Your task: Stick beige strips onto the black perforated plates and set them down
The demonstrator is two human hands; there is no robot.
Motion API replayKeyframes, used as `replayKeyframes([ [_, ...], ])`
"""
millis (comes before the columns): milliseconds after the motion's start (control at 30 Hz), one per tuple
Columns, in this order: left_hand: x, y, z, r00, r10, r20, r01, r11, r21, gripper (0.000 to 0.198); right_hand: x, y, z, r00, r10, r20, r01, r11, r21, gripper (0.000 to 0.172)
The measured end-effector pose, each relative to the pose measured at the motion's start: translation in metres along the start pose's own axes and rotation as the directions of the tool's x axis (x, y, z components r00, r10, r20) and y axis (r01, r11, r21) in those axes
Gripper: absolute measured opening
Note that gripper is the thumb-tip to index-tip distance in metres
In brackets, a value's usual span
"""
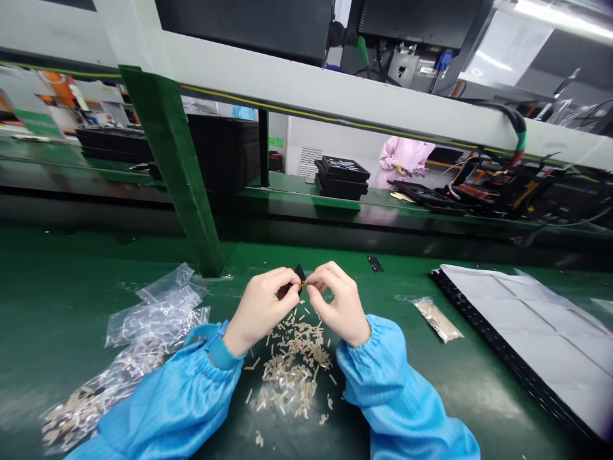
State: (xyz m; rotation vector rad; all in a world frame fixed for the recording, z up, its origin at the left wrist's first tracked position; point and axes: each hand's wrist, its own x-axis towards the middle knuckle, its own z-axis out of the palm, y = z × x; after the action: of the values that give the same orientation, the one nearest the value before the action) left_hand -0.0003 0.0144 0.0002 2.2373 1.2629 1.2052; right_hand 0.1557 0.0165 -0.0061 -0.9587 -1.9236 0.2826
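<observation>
Between the fingertips of my left hand is a small flat black piece with a yellowish-orange part at its lower edge. The fingers are closed on it, and its exact kind is too small to tell. My right hand meets it from the other side, thumb and forefinger pinched at the yellowish part; what sits between those tips is hidden. Below both hands, many small beige strips lie scattered in a loose pile on the green tabletop.
Clear plastic bags, some holding small pieces, lie to the left. A small bag of beige pieces and a black tray covered with white sheeting are on the right. A green post rises ahead. Beyond the shelf, a person in pink works.
</observation>
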Motion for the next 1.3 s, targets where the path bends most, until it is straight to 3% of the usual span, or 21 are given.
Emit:
replayKeyframes([
  [200,0.0,0.001,0.001,0.999,0.03,0.023,-0.031,0.999,0.033,0.014,0.002,0.003,-0.001,0.999,-0.026,0.037,0.023,0.997,0.073,0.008],
  [300,0.001,-0.001,-0.004,1.0,-0.008,0.024,0.008,1.0,-0.002,0.015,0.005,0.006,-0.006,0.998,-0.048,0.043,0.045,0.998,0.051,0.011],
  [433,0.004,-0.007,-0.011,0.988,-0.155,0.015,0.155,0.975,-0.157,0.014,0.006,0.008,-0.013,0.996,-0.079,0.051,0.083,0.993,-0.08,0.015],
  [533,0.005,-0.01,-0.012,0.969,-0.238,0.065,0.246,0.913,-0.327,0.014,0.005,0.008,-0.012,0.982,-0.139,0.131,0.169,0.954,-0.25,0.02],
  [600,0.006,-0.009,-0.011,0.96,-0.259,0.107,0.28,0.868,-0.411,0.015,0.004,0.008,-0.01,0.971,-0.185,0.151,0.222,0.933,-0.284,0.015],
  [733,0.006,-0.005,-0.008,0.942,-0.272,0.195,0.335,0.793,-0.509,0.015,0.001,0.005,-0.007,0.951,-0.301,0.067,0.308,0.922,-0.233,0.018],
  [900,0.003,-0.002,-0.007,0.919,-0.268,0.289,0.389,0.733,-0.558,0.012,-0.001,0.003,-0.003,0.915,-0.403,-0.007,0.384,0.876,-0.291,0.014],
  [1133,0.003,0.004,-0.009,0.926,-0.266,0.268,0.376,0.712,-0.593,0.015,0.0,0.003,-0.004,0.932,-0.341,-0.126,0.309,0.925,-0.222,0.01],
  [1300,0.002,0.005,-0.008,0.925,-0.268,0.271,0.38,0.703,-0.601,0.017,-0.001,0.003,-0.004,0.927,-0.365,-0.086,0.333,0.908,-0.255,0.014],
])
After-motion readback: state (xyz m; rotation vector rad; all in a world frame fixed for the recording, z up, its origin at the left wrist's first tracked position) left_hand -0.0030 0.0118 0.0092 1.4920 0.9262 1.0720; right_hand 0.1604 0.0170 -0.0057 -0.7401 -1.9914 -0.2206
